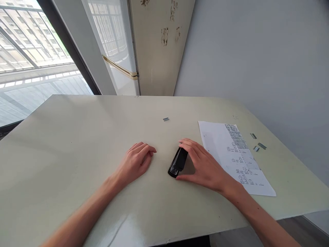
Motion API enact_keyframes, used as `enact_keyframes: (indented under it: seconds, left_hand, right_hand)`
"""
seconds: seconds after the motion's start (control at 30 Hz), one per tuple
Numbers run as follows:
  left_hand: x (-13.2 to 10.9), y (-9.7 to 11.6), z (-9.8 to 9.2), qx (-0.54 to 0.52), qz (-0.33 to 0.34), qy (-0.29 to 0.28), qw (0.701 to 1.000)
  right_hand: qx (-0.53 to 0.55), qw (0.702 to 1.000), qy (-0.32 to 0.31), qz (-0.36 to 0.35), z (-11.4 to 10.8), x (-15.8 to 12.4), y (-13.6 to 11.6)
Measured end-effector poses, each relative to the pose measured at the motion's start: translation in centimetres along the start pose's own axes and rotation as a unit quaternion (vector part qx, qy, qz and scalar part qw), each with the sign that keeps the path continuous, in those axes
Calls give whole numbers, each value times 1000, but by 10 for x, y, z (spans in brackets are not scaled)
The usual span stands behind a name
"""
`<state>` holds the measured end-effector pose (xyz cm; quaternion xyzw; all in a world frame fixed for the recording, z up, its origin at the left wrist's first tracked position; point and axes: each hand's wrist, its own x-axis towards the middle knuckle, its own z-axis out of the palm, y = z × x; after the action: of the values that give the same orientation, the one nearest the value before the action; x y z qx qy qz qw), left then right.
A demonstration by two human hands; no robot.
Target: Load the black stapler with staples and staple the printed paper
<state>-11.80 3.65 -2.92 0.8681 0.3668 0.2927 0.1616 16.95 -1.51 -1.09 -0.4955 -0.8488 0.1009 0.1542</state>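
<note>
A black stapler [178, 162] lies on the pale table [89, 144], its long side slanting up to the right. My right hand [203, 166] grips it from the right, with the fingers over its far end and the thumb at its near end. Part of the stapler is hidden behind the fingers. To the left of it, my left hand [137, 159] rests on the tabletop, fingers loosely curled in, with nothing visible in them. A small gap separates that hand from the stapler.
A printed sheet of paper [218, 144] lies right of my right hand. One small staple strip [166, 119] sits farther back; more strips [262, 146] lie beyond the paper. A fridge [156, 61] and a grey wall [244, 51] stand behind; a window [33, 44] is at left.
</note>
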Motion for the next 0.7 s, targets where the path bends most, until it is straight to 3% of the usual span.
enact_keyframes:
  seconds: [0.17,0.4,0.7]
  left_hand:
    - [-1,-2,1,1,-3,-7,1000]
    - [-1,-1,0,0,-5,-7,1000]
    - [1,0,1,-1,-34,12,999]
  right_hand:
    - [-40,999,-14,20,-11,-12,8]
    - [-2,999,-48,26,-10,-29,2]
    - [45,998,-28,37,-7,-8,14]
